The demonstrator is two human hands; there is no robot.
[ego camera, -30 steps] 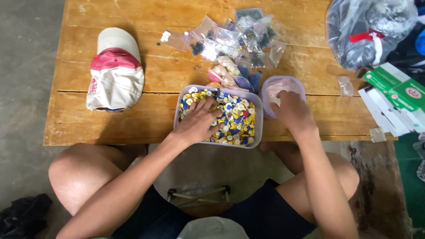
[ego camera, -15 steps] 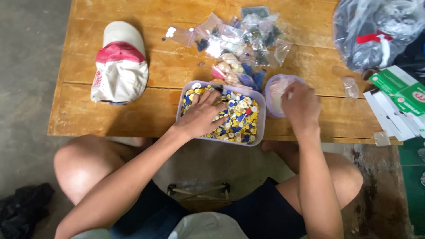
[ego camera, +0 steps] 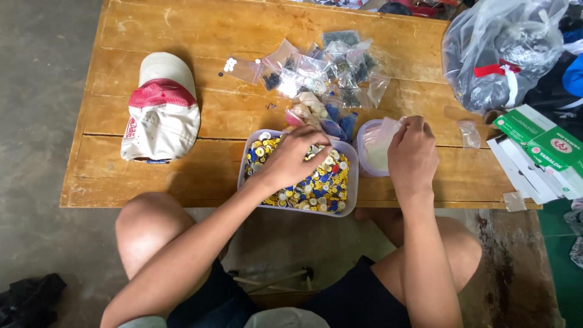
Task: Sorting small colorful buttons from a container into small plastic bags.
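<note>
Left hand (ego camera: 296, 157) digs, fingers curled, into the button tub (ego camera: 297, 172) at the table (ego camera: 182, 115) edge; right hand (ego camera: 413, 155) pinches a small bag (ego camera: 381, 135) over the round tub (ego camera: 371, 159): a nudge risks spilling buttons.

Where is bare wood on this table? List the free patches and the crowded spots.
Free: the wooden table's far-left stretch beyond the red-and-white cap, and the near-left corner beside the clear tub of coloured buttons. Crowded: the small clear bags in the middle, both hands' area, the right edge.

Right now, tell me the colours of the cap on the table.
Cream cap with a red band, head view.
</note>
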